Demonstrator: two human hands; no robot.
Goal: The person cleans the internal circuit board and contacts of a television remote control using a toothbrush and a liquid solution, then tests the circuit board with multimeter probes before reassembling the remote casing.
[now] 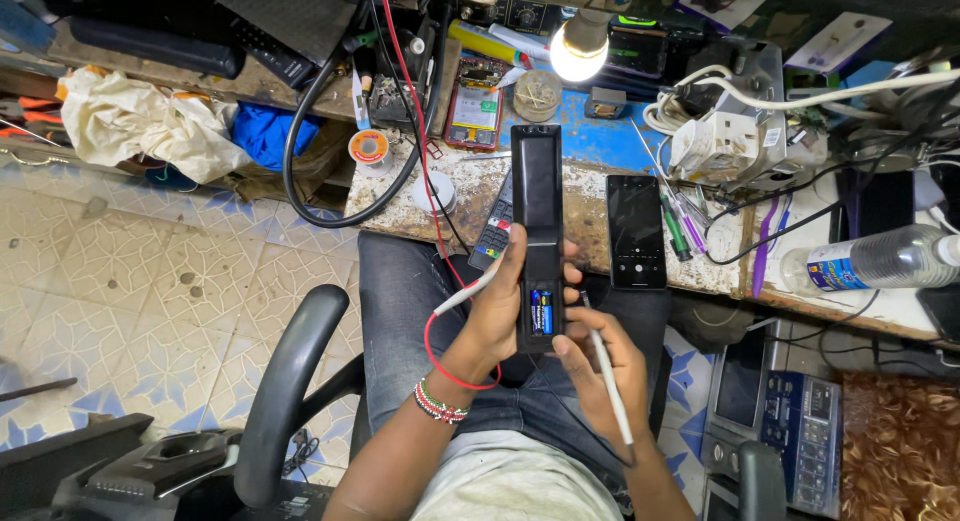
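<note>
- Left hand (pixel 500 316): closed around the lower part of a long black remote control (pixel 538 231), gripping it from the left side with fingertips wrapped to its right edge; a white probe (pixel 470 293) with a red lead (pixel 432 351) is pinned under the same hand. Beaded bracelet (pixel 438 403) on the wrist.
- Right hand (pixel 600 366): partly closed, holding a second white probe (pixel 610 381) pencil-fashion, thumb touching the bottom end of the remote control.
- Remote control: held upright over the person's lap, back side up, battery cover off, upper end reaching over the bench edge.
- Battery (pixel 541 312): blue and black, seated in the open compartment near the lower end of the remote control.
- Workbench (pixel 590 206): worn, blue-and-white surface, beyond the knees.
- Black smartphone (pixel 636 231): lying flat on the workbench, just right of the remote control.
- Second remote (pixel 493 231): buttons up, partly hidden behind the held one.
- Lit bulb (pixel 578 51): at the back of the workbench.
- Plastic water bottle (pixel 870 261): on its side, far right.
- Solder reel (pixel 368 147): left part of the workbench.
- Chair armrest (pixel 290 381): black, lower left.
</note>
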